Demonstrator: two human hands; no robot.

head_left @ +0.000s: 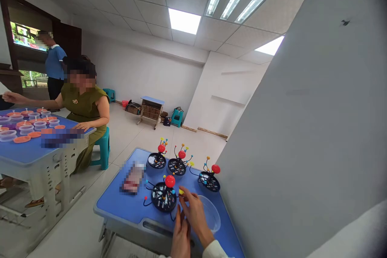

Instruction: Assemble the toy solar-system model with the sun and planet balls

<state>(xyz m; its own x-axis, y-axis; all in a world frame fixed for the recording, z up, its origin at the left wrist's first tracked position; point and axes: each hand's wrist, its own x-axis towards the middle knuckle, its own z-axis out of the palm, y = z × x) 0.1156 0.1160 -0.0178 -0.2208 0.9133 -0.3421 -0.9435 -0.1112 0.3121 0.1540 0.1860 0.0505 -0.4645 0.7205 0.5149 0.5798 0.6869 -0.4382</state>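
A solar system model (163, 197) stands on the blue desk in front of me, with a round black base, a red ball on top and small coloured balls on curved black arms. My right hand (195, 211) pinches a small yellow ball (181, 192) at the right side of this model. Just below, my left hand (181, 234) has its fingers drawn together beside one of the lower black arms; whatever they hold is hidden. A clear plastic tub (214, 215) sits to the right, partly behind my right hand.
Three similar models (157, 160), (177, 166), (209, 181) stand farther back on my desk (117, 197). A blurred flat item (133, 178) lies at its left. A wall (302, 149) rises close on the right. At another desk (33, 154) with several tubs, a person (86, 107) sits.
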